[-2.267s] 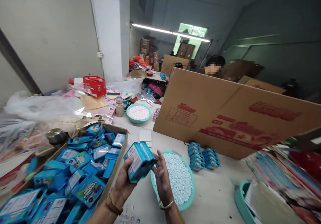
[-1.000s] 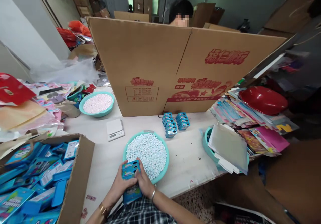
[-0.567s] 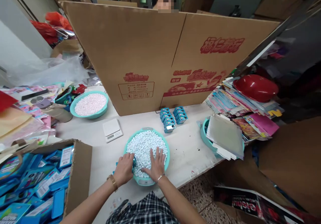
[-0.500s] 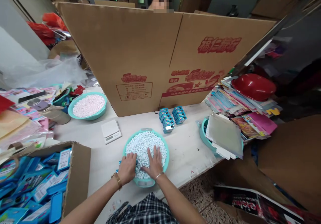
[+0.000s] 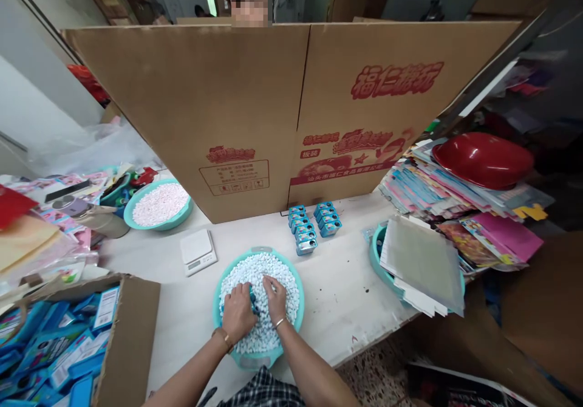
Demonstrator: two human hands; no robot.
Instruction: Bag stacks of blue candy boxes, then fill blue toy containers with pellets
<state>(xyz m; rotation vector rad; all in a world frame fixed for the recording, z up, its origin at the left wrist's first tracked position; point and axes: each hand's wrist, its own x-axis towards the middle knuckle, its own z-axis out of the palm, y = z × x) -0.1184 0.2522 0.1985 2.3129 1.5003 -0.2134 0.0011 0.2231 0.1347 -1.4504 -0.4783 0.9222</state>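
Observation:
A turquoise basin [image 5: 300, 319] full of small white pellets [image 5: 262, 267] stands on the table in front of me. Over its left half, my left hand [image 5: 239, 313] is closed around a small blue container [image 5: 252, 299], mostly covered by the fingers. On the right side of the pellets, my right hand [image 5: 276, 300] has its fingers drawn together and bent down; whatever lies between them is hidden. Beyond the basin, small blue containers [image 5: 305, 237] stand in two rows.
A white scale [image 5: 199, 253] lies left of the basin. An open carton [image 5: 136, 328] of blue packs is at the lower left. Behind stands a tall cardboard panel [image 5: 255, 103]. At right, a second basin [image 5: 380, 267] holds flat sheets. A person's head shows above the panel.
My right hand has gone from spread fingers on the pellets to fingers drawn together. My left hand has moved inward over the basin with the blue container. The view has shifted slightly.

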